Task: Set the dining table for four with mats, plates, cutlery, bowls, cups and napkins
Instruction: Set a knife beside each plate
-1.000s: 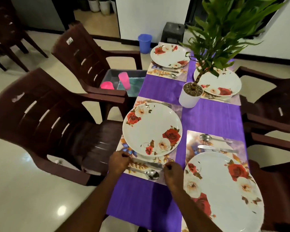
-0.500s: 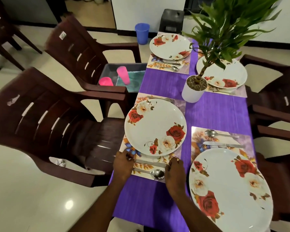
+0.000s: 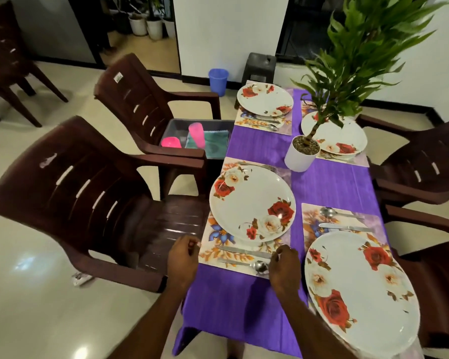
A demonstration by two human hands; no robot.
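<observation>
A purple cloth (image 3: 244,307) covers the table, with four floral mats, each bearing a rose-patterned plate. On the near-left mat (image 3: 217,235) lies a plate (image 3: 252,203) with a fork (image 3: 261,166) beyond it and a knife (image 3: 244,251) and spoon (image 3: 259,266) on my side. My left hand (image 3: 183,257) is curled, holding nothing, just off that mat's left edge. My right hand (image 3: 283,266) pinches the knife's right end. The near-right plate (image 3: 360,294) has a spoon (image 3: 329,212) and a knife (image 3: 345,227) beyond it. No bowls, cups or napkins are on the table.
A grey tub (image 3: 176,124) on the far-left chair (image 3: 140,99) holds two pink cups (image 3: 197,134) and green cloth (image 3: 215,145). A potted plant (image 3: 301,154) stands mid-table. Brown chairs (image 3: 88,193) line both sides. A blue bin (image 3: 218,80) and a dark stool (image 3: 261,67) stand by the wall.
My left hand has let go of the knife's left end and drawn back off the mat. My right hand stays at the knife's right end. The view has tilted up.
</observation>
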